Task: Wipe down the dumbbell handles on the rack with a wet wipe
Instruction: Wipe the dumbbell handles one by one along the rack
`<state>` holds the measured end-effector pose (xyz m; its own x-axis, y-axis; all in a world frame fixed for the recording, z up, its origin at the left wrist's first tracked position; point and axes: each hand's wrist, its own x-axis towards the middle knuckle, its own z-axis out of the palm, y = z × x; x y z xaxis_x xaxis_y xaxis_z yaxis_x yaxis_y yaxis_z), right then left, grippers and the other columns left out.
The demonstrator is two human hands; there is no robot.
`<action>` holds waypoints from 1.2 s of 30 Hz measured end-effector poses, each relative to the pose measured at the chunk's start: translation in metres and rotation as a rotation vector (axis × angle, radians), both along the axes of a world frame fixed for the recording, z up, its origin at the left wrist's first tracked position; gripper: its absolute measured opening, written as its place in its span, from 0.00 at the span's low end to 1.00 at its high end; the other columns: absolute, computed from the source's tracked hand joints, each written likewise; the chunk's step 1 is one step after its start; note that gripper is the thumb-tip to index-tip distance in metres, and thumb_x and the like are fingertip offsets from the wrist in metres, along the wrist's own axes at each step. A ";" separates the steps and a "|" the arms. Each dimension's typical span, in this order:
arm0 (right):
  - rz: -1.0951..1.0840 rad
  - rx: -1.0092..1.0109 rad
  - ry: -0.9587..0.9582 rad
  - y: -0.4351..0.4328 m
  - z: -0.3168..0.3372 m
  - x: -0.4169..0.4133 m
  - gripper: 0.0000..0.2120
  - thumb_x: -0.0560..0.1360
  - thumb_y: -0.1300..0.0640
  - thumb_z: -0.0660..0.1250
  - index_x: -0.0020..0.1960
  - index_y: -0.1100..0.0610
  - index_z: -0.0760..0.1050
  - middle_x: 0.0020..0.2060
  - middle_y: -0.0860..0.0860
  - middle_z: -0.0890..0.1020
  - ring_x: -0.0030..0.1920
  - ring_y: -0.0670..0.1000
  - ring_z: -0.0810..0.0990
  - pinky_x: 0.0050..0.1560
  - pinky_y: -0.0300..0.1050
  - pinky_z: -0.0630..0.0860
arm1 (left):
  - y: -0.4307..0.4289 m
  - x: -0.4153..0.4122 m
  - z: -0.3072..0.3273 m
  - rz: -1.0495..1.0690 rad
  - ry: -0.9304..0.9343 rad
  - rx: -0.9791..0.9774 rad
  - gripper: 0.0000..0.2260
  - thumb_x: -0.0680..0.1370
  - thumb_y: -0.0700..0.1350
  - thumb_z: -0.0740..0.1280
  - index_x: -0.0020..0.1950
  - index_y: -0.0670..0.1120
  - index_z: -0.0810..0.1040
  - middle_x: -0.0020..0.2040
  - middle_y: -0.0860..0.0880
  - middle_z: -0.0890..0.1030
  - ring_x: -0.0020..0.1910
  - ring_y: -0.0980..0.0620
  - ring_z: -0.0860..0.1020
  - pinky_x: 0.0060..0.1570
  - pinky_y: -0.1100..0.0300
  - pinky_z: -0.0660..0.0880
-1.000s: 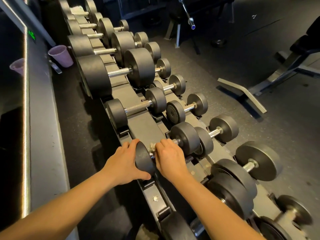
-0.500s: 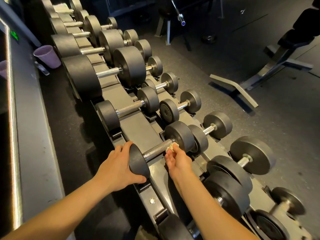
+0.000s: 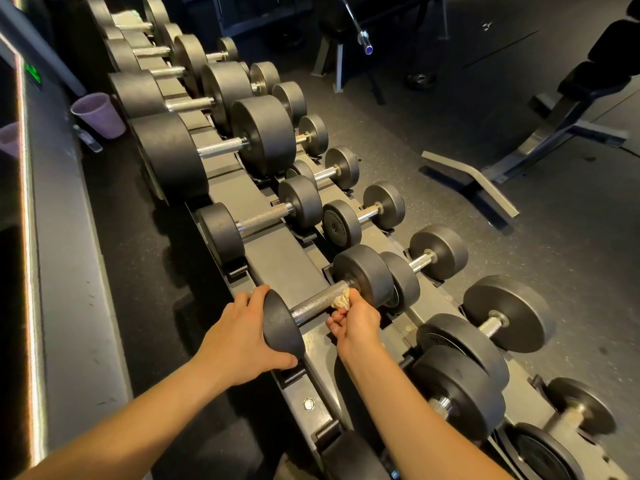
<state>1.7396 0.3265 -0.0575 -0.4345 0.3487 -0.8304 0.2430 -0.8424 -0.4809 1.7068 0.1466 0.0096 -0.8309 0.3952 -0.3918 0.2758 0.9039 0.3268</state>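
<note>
Head view: at lower centre of the frame, the crumpled off-white wet wipe (image 3: pixel 341 301) is pressed against the far end of a knurled steel handle (image 3: pixel 318 303), just beside the dumbbell's far black head (image 3: pixel 363 275). I judge the job partway at best. This handle is under the wipe, while the many steel-handled dumbbells running up the grey metal rack (image 3: pixel 277 258) toward the upper left, and those at lower right, show no sign either way of cleaning. The left hand (image 3: pixel 242 336), arm reaching in from lower left, clasps the near black head (image 3: pixel 282 323), fingers curled over its rim. The right hand (image 3: pixel 356 320) pinches the wipe in bunched fingertips.
</note>
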 end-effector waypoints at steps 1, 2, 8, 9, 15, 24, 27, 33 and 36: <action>0.024 0.085 0.019 -0.002 -0.001 0.002 0.11 0.84 0.54 0.63 0.50 0.61 0.77 0.29 0.52 0.74 0.26 0.46 0.72 0.28 0.41 0.76 | 0.000 0.000 0.000 0.000 -0.001 -0.002 0.57 0.61 0.67 0.79 0.80 0.55 0.51 0.75 0.52 0.63 0.69 0.50 0.68 0.64 0.50 0.77; 0.050 0.187 0.042 -0.005 -0.002 0.003 0.12 0.84 0.54 0.62 0.50 0.63 0.77 0.29 0.52 0.75 0.26 0.46 0.74 0.30 0.42 0.77 | 0.000 0.001 0.000 0.001 0.001 -0.002 0.57 0.61 0.67 0.79 0.80 0.55 0.51 0.75 0.52 0.63 0.69 0.50 0.68 0.64 0.50 0.77; -0.026 0.384 -0.107 -0.008 0.009 -0.017 0.15 0.81 0.53 0.68 0.40 0.61 0.79 0.28 0.54 0.78 0.24 0.47 0.75 0.25 0.39 0.75 | 0.001 0.001 0.002 0.005 -0.007 -0.014 0.56 0.62 0.67 0.79 0.81 0.54 0.51 0.76 0.52 0.62 0.70 0.49 0.68 0.65 0.49 0.76; -0.056 0.320 -0.131 -0.008 0.010 -0.020 0.13 0.81 0.53 0.67 0.41 0.60 0.78 0.29 0.54 0.78 0.25 0.47 0.75 0.25 0.40 0.75 | 0.001 0.000 0.003 0.005 -0.008 -0.016 0.56 0.62 0.67 0.79 0.81 0.54 0.51 0.76 0.52 0.62 0.70 0.49 0.68 0.65 0.49 0.76; -0.058 -0.018 -0.158 0.004 0.009 -0.017 0.09 0.83 0.58 0.61 0.56 0.63 0.75 0.32 0.55 0.76 0.24 0.46 0.71 0.22 0.40 0.73 | 0.001 0.000 0.003 0.000 -0.009 -0.013 0.57 0.62 0.68 0.78 0.81 0.54 0.51 0.76 0.52 0.63 0.70 0.50 0.68 0.64 0.51 0.77; 0.427 0.293 0.148 0.011 0.028 0.027 0.14 0.86 0.55 0.58 0.56 0.63 0.78 0.34 0.55 0.78 0.30 0.48 0.76 0.29 0.41 0.76 | 0.059 -0.006 0.015 -0.171 0.200 0.117 0.24 0.82 0.59 0.64 0.78 0.58 0.67 0.70 0.55 0.74 0.67 0.56 0.73 0.66 0.57 0.72; 0.477 0.378 0.166 0.023 0.039 0.022 0.13 0.85 0.57 0.57 0.56 0.62 0.78 0.39 0.58 0.80 0.35 0.51 0.79 0.30 0.41 0.77 | 0.106 -0.010 -0.006 -0.059 -0.031 0.278 0.18 0.85 0.51 0.60 0.76 0.55 0.72 0.68 0.52 0.79 0.65 0.53 0.77 0.63 0.55 0.74; 0.675 0.585 0.048 0.067 0.045 0.018 0.11 0.83 0.62 0.60 0.49 0.62 0.80 0.36 0.57 0.82 0.30 0.51 0.79 0.29 0.45 0.78 | 0.135 -0.028 -0.029 0.156 0.070 0.368 0.08 0.81 0.46 0.67 0.55 0.52 0.85 0.48 0.53 0.84 0.49 0.53 0.81 0.47 0.57 0.78; 0.576 1.135 -0.058 0.093 0.039 0.006 0.10 0.80 0.59 0.61 0.43 0.56 0.79 0.36 0.52 0.82 0.36 0.50 0.79 0.36 0.49 0.77 | 0.137 -0.028 -0.042 0.086 0.230 0.336 0.08 0.82 0.47 0.67 0.55 0.51 0.86 0.48 0.51 0.85 0.48 0.51 0.82 0.50 0.53 0.81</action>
<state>1.7454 0.4199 -0.0186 -0.7326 0.6464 -0.2132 0.4794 0.2677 -0.8358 1.6790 0.2835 -0.0329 -0.9173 0.3946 -0.0527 0.3043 0.7804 0.5463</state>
